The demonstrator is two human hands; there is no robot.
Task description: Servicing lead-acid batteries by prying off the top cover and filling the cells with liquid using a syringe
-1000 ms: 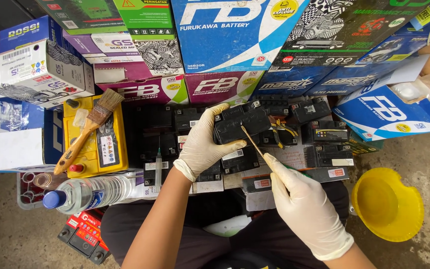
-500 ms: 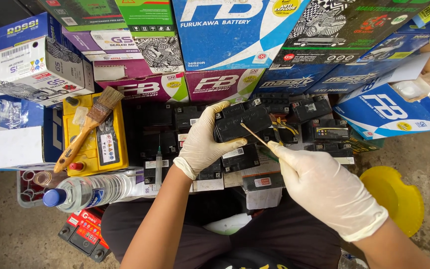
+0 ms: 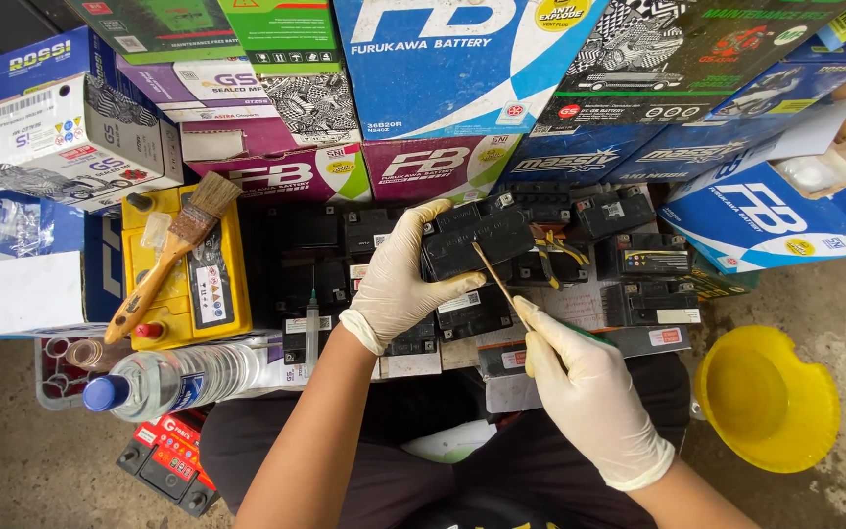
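Note:
My left hand (image 3: 399, 279), in a white glove, grips a small black battery (image 3: 475, 237) and holds it tilted above a row of similar black batteries. My right hand (image 3: 580, 387), also gloved, pinches a thin stick-like tool (image 3: 501, 284) whose tip rests against the underside face of the held battery. Both forearms reach up from the bottom of the view.
Stacked battery cartons (image 3: 462, 69) fill the back. A yellow battery (image 3: 188, 269) with a paintbrush (image 3: 173, 255) on it lies at left, a clear bottle with a blue cap (image 3: 173, 377) in front of it. A yellow funnel (image 3: 766, 397) sits on the floor at right.
My right hand has shifted slightly left and back toward me, with the tool tip still on the battery. The left hand keeps the battery in the same place.

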